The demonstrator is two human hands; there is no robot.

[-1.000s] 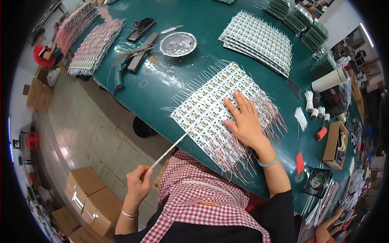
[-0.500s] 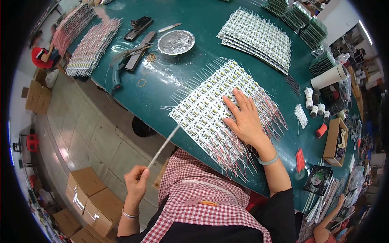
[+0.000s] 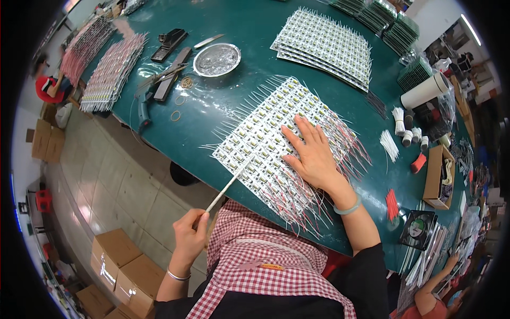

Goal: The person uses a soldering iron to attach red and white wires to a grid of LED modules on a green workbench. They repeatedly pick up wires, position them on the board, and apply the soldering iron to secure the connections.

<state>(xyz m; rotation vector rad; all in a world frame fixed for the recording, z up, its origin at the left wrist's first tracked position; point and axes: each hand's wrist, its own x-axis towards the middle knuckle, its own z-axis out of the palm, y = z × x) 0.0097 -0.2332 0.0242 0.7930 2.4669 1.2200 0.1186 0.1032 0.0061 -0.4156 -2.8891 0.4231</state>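
A white panel of small circuit boards [image 3: 261, 127] lies at an angle near the table's front edge. Bare wire ends fringe its far-left side, while red and white wires spread from its right and near sides. My right hand [image 3: 313, 155] rests flat on the panel, fingers spread. Closed around the lower end of a thin, pale stick [image 3: 227, 186], my left hand [image 3: 190, 235] is off the table's edge. The stick slants up to the right, and its far end is over the panel's left part; whether it touches cannot be told.
A metal dish [image 3: 217, 59], a glue gun [image 3: 144, 109] and rubber bands [image 3: 176, 116] lie at the far left. More stacked panels [image 3: 324, 48] stand at the back. Wire bundles [image 3: 389, 146], an open carton [image 3: 439, 178] and a fan [image 3: 417, 229] line the right side.
My left hand has moved up and to the right, bringing the stick's tip from the panel's edge in over its boards. The right hand stays flat on the panel.
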